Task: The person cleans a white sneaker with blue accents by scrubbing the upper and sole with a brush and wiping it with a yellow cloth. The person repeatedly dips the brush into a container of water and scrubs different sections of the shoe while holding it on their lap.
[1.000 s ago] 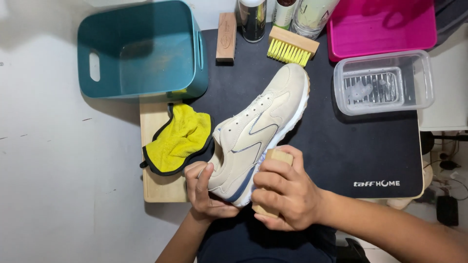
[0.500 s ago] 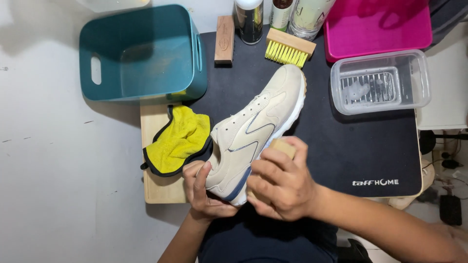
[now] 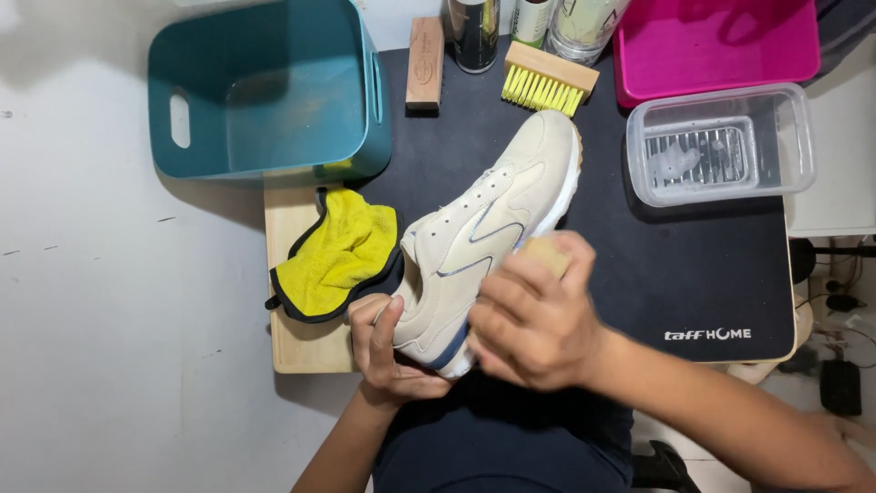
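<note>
Black mat (image 3: pixel 693 274) covers the small table; teal bin (image 3: pixel 274 91) at its far left corner, pink tray (image 3: pixel 721 41) at far right, clear lidded box (image 3: pixel 721 141) just nearer. Cream sneaker (image 3: pixel 493 237) lies tilted over the near edge, heel cupped by left hand (image 3: pixel 388 351), fingers closed round it. Right hand (image 3: pixel 534 319) grips a wooden brush (image 3: pixel 547 256) against the side panel. Yellow cloth (image 3: pixel 338 256) rests beside the heel. Risk: overhanging heel could slip off if the left grip loosens under brushing pressure.
</note>
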